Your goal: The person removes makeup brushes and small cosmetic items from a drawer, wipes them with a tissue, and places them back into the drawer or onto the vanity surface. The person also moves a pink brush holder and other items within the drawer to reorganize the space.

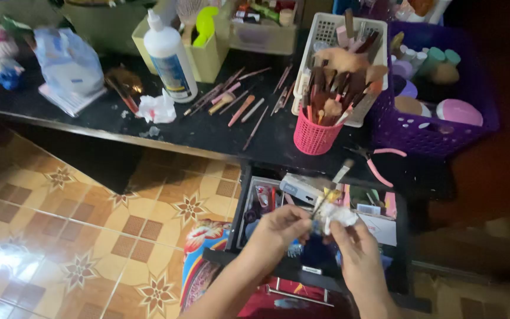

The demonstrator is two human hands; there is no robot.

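Observation:
My left hand [281, 227] holds a thin makeup brush [333, 184] by its handle, bristle end pointing up and away. My right hand [349, 239] pinches a crumpled white tissue [339, 216] against the brush's lower part. Both hands hover over an open black drawer [249, 204] crammed with small items. On the dark tabletop above stands a pink mesh cup [312, 136] packed with brushes.
A white squeeze bottle [169, 56], loose brushes [240, 103], a crumpled tissue [156, 108], pink-handled pliers [379, 162], a white basket [337, 35] and a purple basket [432, 133] of cosmetics sit on the table. Patterned tile floor [60, 224] lies to the left.

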